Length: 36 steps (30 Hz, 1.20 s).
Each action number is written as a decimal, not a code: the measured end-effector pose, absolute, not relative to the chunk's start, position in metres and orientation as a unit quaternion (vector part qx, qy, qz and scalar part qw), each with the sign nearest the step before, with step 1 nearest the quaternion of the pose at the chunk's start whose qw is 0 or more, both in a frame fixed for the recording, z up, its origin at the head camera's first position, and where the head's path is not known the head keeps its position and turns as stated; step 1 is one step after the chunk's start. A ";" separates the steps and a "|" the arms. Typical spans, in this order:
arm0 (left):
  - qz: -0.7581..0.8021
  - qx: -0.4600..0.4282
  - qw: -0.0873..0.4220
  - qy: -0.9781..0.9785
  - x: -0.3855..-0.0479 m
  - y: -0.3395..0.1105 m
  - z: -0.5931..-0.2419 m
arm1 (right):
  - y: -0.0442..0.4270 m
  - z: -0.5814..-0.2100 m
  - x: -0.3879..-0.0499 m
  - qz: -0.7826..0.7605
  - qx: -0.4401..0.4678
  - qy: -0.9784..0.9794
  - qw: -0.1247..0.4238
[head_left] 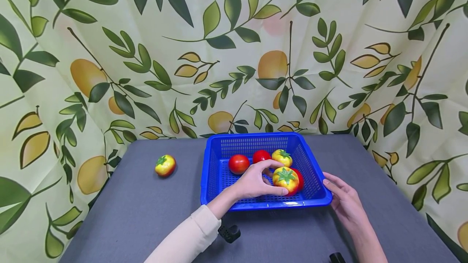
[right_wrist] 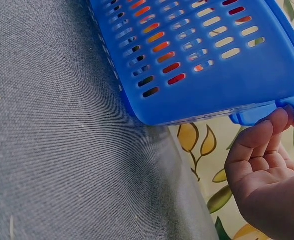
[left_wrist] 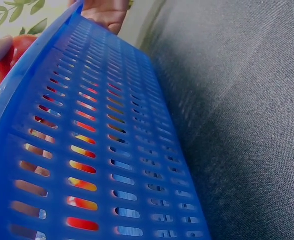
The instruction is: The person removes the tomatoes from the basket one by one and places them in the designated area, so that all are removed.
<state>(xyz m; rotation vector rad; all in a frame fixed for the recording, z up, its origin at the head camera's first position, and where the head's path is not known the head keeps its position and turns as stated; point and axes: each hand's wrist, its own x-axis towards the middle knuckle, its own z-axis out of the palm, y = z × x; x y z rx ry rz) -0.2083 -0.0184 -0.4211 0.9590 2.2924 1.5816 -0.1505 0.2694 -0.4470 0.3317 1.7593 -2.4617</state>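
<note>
In the head view, the left hand [head_left: 256,180] grips a yellow-red tomato [head_left: 286,180] with a green leafy top, thumb at its near side, inside the blue basket [head_left: 267,205]. A red tomato [head_left: 298,178] is partly hidden behind the gripped one. Farther back in the basket lie two red tomatoes, one at the left [head_left: 239,164] and one mid-back [head_left: 261,156], beside a small yellow one [head_left: 282,158]. The right hand [head_left: 345,202] pinches the basket's right rim; the right wrist view shows its fingers [right_wrist: 279,120] curled at the rim.
Another yellow-red tomato [head_left: 165,165] sits on the grey table [head_left: 153,210], left of the basket. Two black objects, one below the basket [head_left: 229,233] and one at the bottom edge [head_left: 336,257], are near the wrists. A leaf-patterned cloth [head_left: 219,72] hangs behind.
</note>
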 end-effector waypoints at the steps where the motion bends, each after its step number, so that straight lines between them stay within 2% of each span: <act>1: 0.536 0.323 0.099 0.774 -0.208 -0.018 -0.421 | 0.269 -0.447 -0.150 -0.808 0.109 0.578 0.049; 17: 0.518 0.299 0.056 0.800 -0.195 -0.036 -0.403 | 0.268 -0.446 -0.150 -0.801 0.100 0.589 0.040; 28: 0.540 0.226 0.042 0.809 -0.180 -0.064 -0.385 | 0.269 -0.447 -0.148 -0.798 0.103 0.592 0.037; 36: 0.545 0.205 -0.021 0.812 -0.162 -0.091 -0.371 | 0.268 -0.448 -0.147 -0.790 0.083 0.607 0.026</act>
